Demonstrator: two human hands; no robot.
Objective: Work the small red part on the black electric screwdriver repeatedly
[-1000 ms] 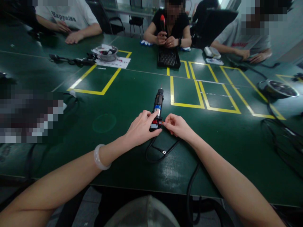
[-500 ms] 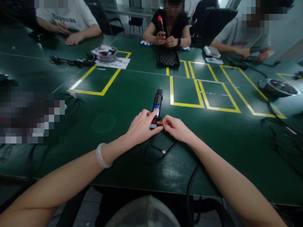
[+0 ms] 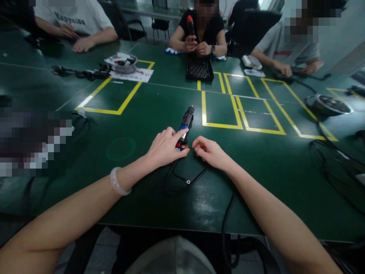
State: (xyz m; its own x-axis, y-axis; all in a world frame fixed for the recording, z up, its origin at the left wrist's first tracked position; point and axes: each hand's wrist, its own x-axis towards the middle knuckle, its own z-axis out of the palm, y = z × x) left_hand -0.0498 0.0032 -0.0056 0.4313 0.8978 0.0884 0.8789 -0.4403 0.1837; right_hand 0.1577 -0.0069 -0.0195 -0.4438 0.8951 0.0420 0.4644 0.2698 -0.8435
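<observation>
My left hand (image 3: 164,147) lies over the lower part of an electric screwdriver (image 3: 186,118) and grips it, index finger along its silver and blue band and thumb below. Its black body points away from me and ends in a thin tip. Small red and orange parts (image 3: 182,146) show at its near end, between thumb and index finger. My right hand (image 3: 211,152) is just to the right, apart from them, with its fingers curled inward; whatever they may hold is hidden. A black cable (image 3: 171,190) with a ring terminal (image 3: 188,182) loops on the table below.
Yellow tape outlines (image 3: 222,125) mark the green table (image 3: 151,110). Across it, a person holds a red-and-black tool (image 3: 190,24) above a black tray (image 3: 199,70); two others sit either side. A bowl (image 3: 122,64) stands far left, a round metal container (image 3: 332,104) right, with loose cables (image 3: 327,163).
My right hand has come away from the orange part, leaving a gap. The screwdriver has tilted slightly, its near end shifting left with my left hand. The whole view has shifted a little.
</observation>
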